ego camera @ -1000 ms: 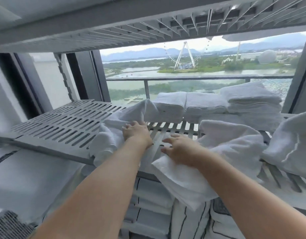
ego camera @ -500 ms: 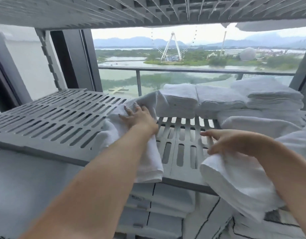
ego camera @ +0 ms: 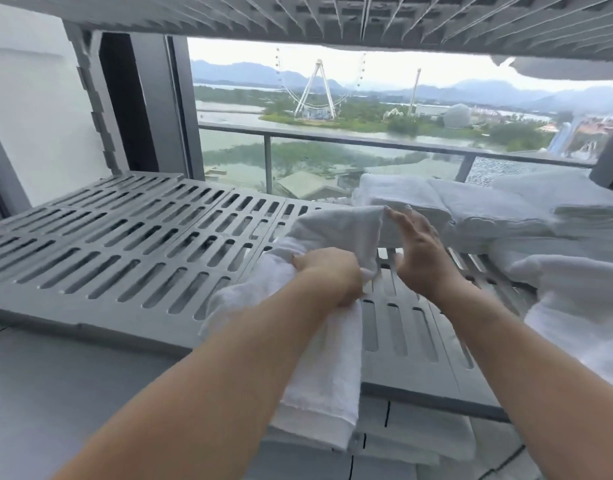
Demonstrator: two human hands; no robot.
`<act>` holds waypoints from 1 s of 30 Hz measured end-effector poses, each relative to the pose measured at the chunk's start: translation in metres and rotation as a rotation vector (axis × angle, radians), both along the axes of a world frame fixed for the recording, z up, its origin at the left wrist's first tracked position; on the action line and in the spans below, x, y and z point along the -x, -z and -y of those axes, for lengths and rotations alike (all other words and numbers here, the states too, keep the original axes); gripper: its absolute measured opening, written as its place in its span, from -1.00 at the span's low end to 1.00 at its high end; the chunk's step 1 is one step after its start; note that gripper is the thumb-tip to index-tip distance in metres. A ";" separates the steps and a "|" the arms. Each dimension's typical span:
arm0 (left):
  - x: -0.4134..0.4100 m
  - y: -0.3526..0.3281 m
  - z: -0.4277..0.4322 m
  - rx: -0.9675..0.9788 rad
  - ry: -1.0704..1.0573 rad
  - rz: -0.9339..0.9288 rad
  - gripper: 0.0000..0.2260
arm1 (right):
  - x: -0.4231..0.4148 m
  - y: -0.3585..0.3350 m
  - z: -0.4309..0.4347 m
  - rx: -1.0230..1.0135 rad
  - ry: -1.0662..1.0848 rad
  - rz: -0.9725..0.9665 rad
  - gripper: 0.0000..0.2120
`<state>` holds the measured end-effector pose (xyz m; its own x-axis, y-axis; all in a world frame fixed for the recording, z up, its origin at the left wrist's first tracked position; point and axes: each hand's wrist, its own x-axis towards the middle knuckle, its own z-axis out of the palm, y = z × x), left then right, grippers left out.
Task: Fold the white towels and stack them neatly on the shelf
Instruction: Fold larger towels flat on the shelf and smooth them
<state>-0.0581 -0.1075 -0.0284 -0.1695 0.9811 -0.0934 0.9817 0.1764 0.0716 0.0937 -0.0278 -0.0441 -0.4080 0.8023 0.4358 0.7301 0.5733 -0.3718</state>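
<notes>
The head view looks down on a white towel point(ego camera: 327, 358) draped over the front edge of a grey slatted shelf point(ego camera: 118, 244). Its far part lies bunched on the slats with one corner lifted, and its near part hangs down past the shelf lip in a flat doubled band with a stitched hem at the bottom. The cloth is terry, nubby and matte, soft at the folds.

The left hand point(ego camera: 329, 273) is closed on the towel's middle, fingers curled into a fist around gathered fabric. The right hand point(ego camera: 417, 252) is spread and flat, palm turned left, fingertips just at the raised corner of the towel; it grips nothing.

The shelf is moulded plastic, rigid, cut with rows of long rounded slots across several joined panels. A second ribbed panel of the same kind runs overhead.

At the back right of the shelf sit folded towels point(ego camera: 471, 216), squared and layered, touching one another. A loose towel point(ego camera: 582, 299) slumps at the right edge in rumpled folds. Behind the shelf, a glass balcony rail point(ego camera: 332, 138) with a dark metal top bar crosses the window.
</notes>
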 end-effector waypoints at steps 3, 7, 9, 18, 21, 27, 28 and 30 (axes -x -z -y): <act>0.012 -0.008 0.014 -0.019 0.109 0.002 -0.65 | 0.008 0.000 -0.004 -0.074 -0.060 0.242 -0.31; 0.025 -0.021 0.027 0.023 0.192 0.085 -0.69 | 0.005 -0.004 -0.008 -0.210 -0.070 0.342 -0.68; 0.030 -0.026 0.031 0.061 0.173 0.167 -0.69 | 0.001 -0.006 -0.006 -0.215 -0.105 0.281 -0.81; 0.021 -0.032 0.044 0.075 0.105 0.307 -0.74 | -0.026 0.005 0.019 -0.087 -0.198 0.130 -0.90; 0.013 -0.019 0.049 -0.027 0.084 0.199 -0.73 | -0.028 0.008 0.022 -0.062 -0.210 0.170 -0.88; 0.002 0.011 0.057 -0.273 0.045 0.169 -0.64 | -0.031 0.006 0.031 -0.023 -0.158 0.208 -0.85; 0.004 0.012 0.056 -0.273 0.028 0.164 -0.57 | -0.032 0.007 0.034 -0.020 -0.140 0.218 -0.85; 0.008 0.012 0.053 -0.215 -0.030 0.058 -0.42 | -0.032 0.007 0.041 -0.020 -0.100 0.234 -0.86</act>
<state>-0.0659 -0.1608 -0.0406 -0.1990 0.9741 0.1070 0.9694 0.1797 0.1674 0.1256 -0.0688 -0.0508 -0.5760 0.7454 0.3356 0.7345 0.6521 -0.1877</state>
